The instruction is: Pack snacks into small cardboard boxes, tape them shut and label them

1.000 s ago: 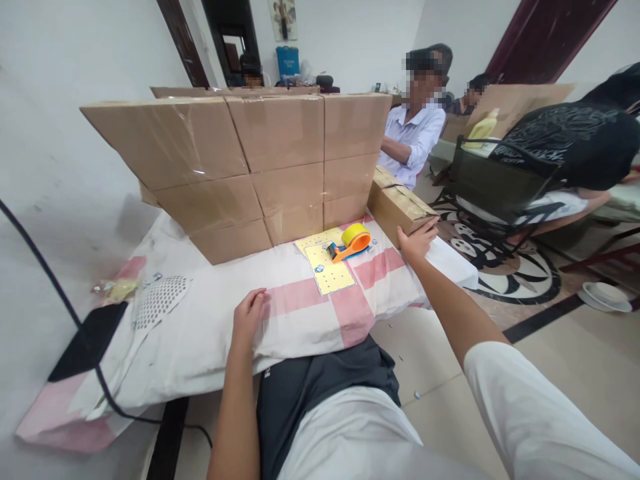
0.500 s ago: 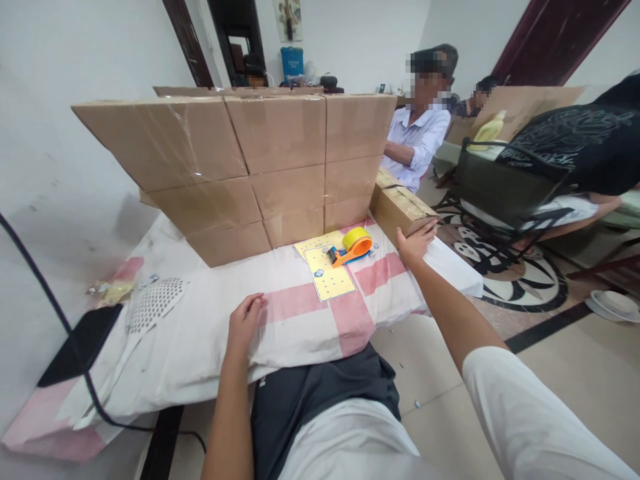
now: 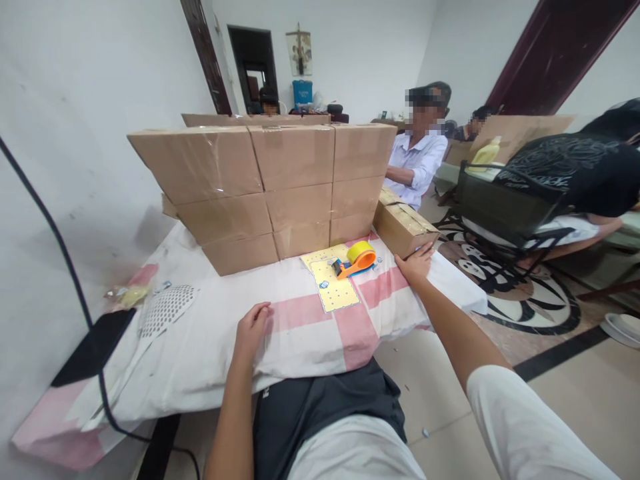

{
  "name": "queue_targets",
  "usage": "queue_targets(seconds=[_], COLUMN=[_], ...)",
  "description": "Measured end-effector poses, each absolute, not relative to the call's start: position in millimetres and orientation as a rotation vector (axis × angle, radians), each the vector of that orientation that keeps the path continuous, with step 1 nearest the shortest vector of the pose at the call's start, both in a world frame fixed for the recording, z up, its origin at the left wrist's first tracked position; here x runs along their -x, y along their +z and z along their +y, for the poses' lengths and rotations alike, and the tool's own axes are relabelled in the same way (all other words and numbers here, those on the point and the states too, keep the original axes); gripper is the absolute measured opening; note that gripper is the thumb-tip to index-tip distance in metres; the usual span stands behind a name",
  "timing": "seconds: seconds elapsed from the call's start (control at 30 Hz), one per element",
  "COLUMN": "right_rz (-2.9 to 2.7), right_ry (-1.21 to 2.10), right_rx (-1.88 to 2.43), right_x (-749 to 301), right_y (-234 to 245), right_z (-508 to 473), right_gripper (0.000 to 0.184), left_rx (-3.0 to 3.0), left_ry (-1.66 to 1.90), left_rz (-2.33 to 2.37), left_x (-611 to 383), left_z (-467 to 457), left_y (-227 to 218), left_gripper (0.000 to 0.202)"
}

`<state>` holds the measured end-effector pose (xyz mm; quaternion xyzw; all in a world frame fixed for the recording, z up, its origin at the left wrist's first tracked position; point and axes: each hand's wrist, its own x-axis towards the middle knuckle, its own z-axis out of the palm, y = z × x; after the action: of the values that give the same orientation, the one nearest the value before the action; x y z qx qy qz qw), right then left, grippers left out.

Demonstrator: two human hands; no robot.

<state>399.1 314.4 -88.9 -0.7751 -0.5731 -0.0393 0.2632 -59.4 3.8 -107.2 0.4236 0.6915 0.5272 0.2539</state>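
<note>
My left hand (image 3: 251, 328) rests on the white and pink cloth of the table (image 3: 300, 333), fingers loosely curled, holding nothing. My right hand (image 3: 415, 262) reaches out to the near end of a taped cardboard box (image 3: 404, 227) lying at the table's right edge, fingers spread against it. Just left of that hand lies an orange tape dispenser (image 3: 356, 259) with a yellow roll, on a yellow dotted sheet (image 3: 333, 288). Behind them stands a wall of stacked cardboard boxes (image 3: 270, 187).
A black cable (image 3: 75, 293) crosses the left side, above a black flat object (image 3: 93, 347) and a white perforated sheet (image 3: 167, 308). Other people sit at the right behind the boxes; one in a white shirt (image 3: 417, 163), another in a black top (image 3: 570, 170) on a chair.
The view has tilted up slightly, so the boxes sit lower in the frame. Both hands have stayed in the same places.
</note>
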Motion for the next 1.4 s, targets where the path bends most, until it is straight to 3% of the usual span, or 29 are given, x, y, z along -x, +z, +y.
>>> queue_targets(seconds=[0.73, 1.0, 1.1, 1.23, 1.4], right_rz=[-1.536, -1.266, -1.365, -1.748, -2.133], right_ry=[-0.03, 0.389, 0.323, 0.067, 0.141], right_rx=[2.023, 1.92, 1.792, 1.358, 0.67], right_x=[-398, -389, -356, -274, -141], right_y=[-83, -67, -64, -60, -48], right_z=[307, 284, 252, 190, 129], right_gripper=[0.133, 0.134, 0.123, 0.088, 0.056], left_rx=[-1.128, -1.086, -1.051, -1.011, -0.818], left_ry=[1.451, 1.5, 1.526, 1.576, 1.756], left_rz=[1.83, 1.793, 1.764, 1.734, 1.66], left_x=[54, 47, 45, 45, 45], left_z=[3, 0, 0, 0, -5], left_y=[-103, -91, -89, -89, -87], left_gripper=[0.044, 0.042, 0.042, 0.038, 0.034])
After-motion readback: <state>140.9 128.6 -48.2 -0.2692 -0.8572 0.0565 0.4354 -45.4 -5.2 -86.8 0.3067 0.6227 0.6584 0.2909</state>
